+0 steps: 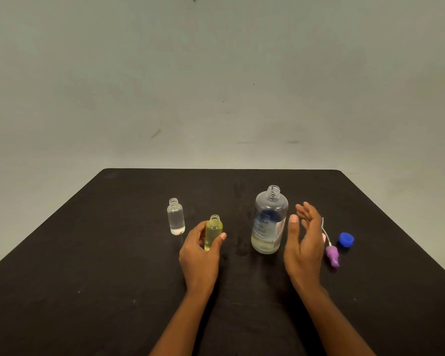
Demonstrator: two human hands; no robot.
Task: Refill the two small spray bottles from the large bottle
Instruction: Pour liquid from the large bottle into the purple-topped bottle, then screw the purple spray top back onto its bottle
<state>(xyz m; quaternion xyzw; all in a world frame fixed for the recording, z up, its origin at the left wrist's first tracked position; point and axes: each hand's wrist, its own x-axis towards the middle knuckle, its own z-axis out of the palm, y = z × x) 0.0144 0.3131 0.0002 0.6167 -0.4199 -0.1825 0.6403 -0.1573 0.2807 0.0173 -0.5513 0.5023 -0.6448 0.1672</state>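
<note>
Well off table (108, 253) edges: L hand (198, 256) holds yellow btl (213, 231).

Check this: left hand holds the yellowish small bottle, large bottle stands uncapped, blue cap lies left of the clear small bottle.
One error. The head view shows the blue cap at the far right, beside the purple spray head, not left of the clear small bottle. The left hand does hold the yellowish small bottle, and the large bottle stands uncapped.
</note>
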